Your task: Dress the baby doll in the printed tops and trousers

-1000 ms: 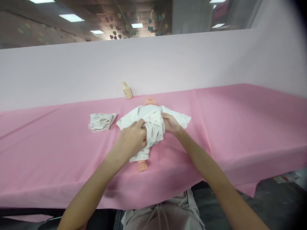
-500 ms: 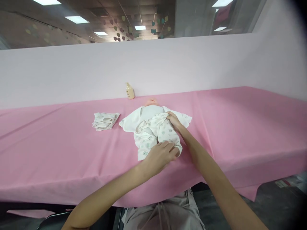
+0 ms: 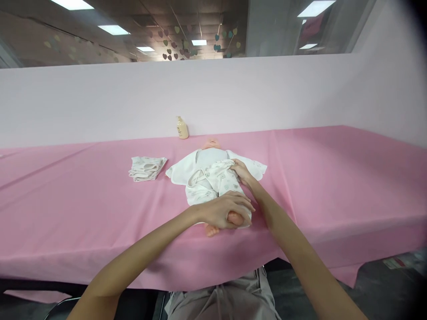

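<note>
A baby doll [image 3: 212,155] lies on its back on the pink cloth, head away from me, with a white top spread open under its arms. Printed white baby pants [image 3: 222,177] lie over its belly and legs. At the pants' waist on the right side, my right hand [image 3: 243,171] pinches the fabric. My left hand [image 3: 224,210] curls around the doll's foot [image 3: 235,218] on the right, by the hem of that trouser leg. The doll's other foot [image 3: 211,230] sticks out below my left wrist. My left hand hides part of the trouser legs.
Left of the doll sits a folded printed cloth [image 3: 147,169]. A pale yellow pump bottle [image 3: 182,128] stands by the white wall [image 3: 133,102] at the back. The pink tablecloth [image 3: 83,213] hangs over the table's near edge, in front of my lap.
My left hand has moved from the trouser hem down around the doll's foot, which now shows. The other foot has also come into sight. My right hand stays at the waist.
</note>
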{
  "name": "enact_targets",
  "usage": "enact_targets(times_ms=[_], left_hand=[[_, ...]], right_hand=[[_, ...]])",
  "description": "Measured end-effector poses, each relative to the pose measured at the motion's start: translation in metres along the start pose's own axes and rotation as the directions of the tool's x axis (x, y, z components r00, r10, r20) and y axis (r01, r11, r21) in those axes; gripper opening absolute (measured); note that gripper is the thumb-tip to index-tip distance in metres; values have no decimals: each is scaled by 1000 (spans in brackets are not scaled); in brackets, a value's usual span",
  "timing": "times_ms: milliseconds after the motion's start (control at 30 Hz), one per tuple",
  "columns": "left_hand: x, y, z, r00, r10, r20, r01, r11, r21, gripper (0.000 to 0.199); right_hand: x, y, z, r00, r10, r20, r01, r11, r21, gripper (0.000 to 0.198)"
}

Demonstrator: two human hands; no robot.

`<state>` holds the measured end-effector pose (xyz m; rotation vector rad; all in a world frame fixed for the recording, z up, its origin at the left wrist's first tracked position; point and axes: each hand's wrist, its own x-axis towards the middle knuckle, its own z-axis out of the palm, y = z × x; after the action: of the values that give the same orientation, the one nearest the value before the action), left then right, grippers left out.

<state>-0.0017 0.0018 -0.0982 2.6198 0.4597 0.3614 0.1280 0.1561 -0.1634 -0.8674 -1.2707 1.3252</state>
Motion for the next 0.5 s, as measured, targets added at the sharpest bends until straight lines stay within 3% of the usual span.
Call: enact_targets(times_ms=[233,333,400,433,467,500], left_hand=[[-1,-15,-12,972,-99,214,97,995,19,47],[-3,-17,-22,955,-48,291,104,978,-181,59],[-4,-21,-33,977,-60,206,131,926,-355,55],[-3,-25,-39,988,-127,85,151,898,-414,48],[-3,-31,-45,970,-230,-73,173,874,-455,39],[-2,-40,-51,902,-349,-256,193,854,-483,30]], right_hand=[[6,4,-1,1000,-7,24,5,998,65,22],[9,2,-2,997,29,73,-42,983,177,13],[9,-1,-3,994,79,74,-94,966,241,25],[8,-3,-3,993,97,66,-111,962,249,32],[8,-5,-4,992,107,62,-119,962,244,36],[7,-7,-5,992,104,68,-117,965,235,36]])
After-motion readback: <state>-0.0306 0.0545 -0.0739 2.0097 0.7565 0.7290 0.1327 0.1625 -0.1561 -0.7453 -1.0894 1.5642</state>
